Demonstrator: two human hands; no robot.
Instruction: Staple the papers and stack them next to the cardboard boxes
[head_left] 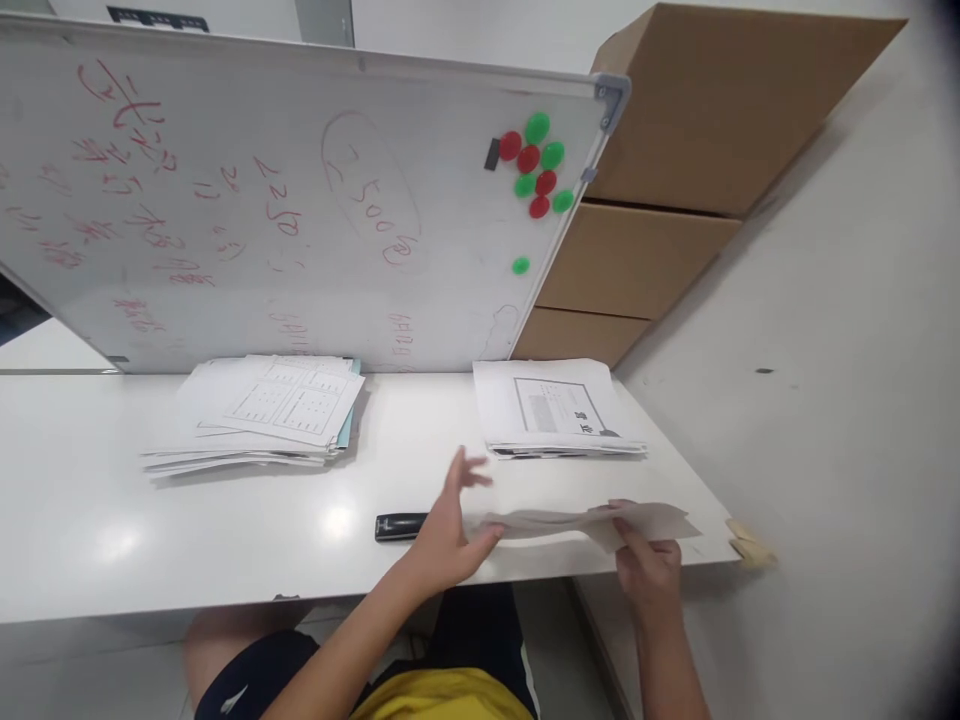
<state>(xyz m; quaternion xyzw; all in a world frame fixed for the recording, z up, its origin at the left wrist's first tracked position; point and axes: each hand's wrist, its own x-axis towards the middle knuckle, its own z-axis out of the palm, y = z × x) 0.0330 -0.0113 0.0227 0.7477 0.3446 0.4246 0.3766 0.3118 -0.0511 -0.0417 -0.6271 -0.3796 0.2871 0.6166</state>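
Observation:
My right hand (649, 560) pinches the right part of some paper sheets (570, 520), thumb in front and fingers behind, above the table's front edge. The sheets are seen nearly edge-on. At their left end is my left hand (454, 530), with thumb and fingers spread apart; its thumb is close to the paper, and whether it touches cannot be made out. A black stapler (397, 527) lies on the white table just left of my left hand, its right end hidden behind the hand.
Paper stacks stand at the back left (262, 410) and back right (559, 410) of the white table (67, 500). Behind them leans a whiteboard (442, 220) with red writing and several magnets. Cardboard boxes (720, 110) are stacked against the right wall. Something tan (750, 545) sits at the table's right corner.

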